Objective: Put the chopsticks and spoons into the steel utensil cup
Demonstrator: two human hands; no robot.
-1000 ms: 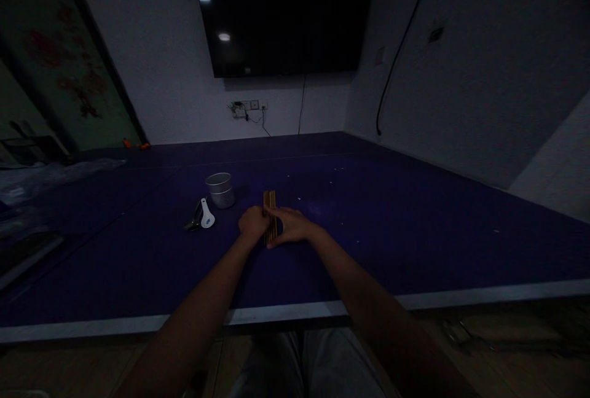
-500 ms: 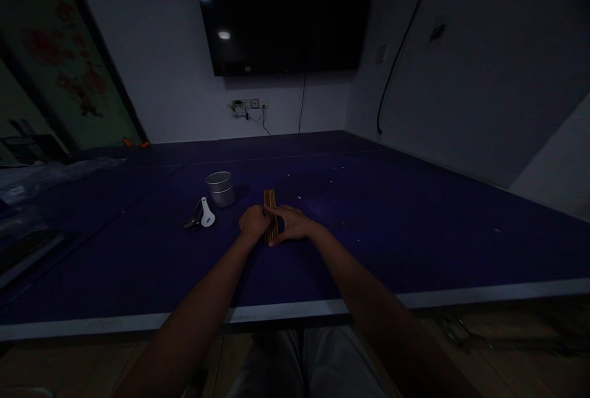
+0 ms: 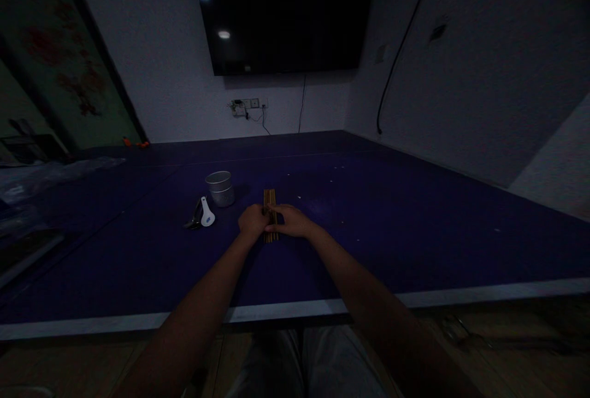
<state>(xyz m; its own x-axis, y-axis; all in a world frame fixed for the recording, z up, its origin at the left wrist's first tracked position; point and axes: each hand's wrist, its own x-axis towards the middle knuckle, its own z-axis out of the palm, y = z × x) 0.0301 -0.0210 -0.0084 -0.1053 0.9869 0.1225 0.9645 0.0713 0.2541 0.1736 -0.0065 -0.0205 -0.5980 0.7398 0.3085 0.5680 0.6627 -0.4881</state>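
A bundle of wooden chopsticks (image 3: 270, 195) lies on the purple tabletop, its length running away from me. From the left, my left hand (image 3: 251, 220) is closed around the middle of the bundle. On the other side my right hand (image 3: 294, 221) grips the same chopsticks between thumb and fingers, its fingertips near those of my left hand. The far and near ends of the sticks show, while the hands cover much of the middle. To the left stands a grey metal cup (image 3: 221, 190). A white spoon (image 3: 207, 214) lies beside a dark, shiny utensil (image 3: 195, 216).
Clear plastic wrapping (image 3: 59, 171) and a dark flat object (image 3: 27, 253) lie at the left of the table (image 3: 415, 238). Small white scraps dot the surface. Small orange items (image 3: 136, 143) sit at the far left edge. A large screen (image 3: 286, 17) hangs on the back wall.
My right thumb has moved up from near the close end of the chopsticks toward their middle, closer to its fingers. My left hand, the cup and the spoon have stayed in place.
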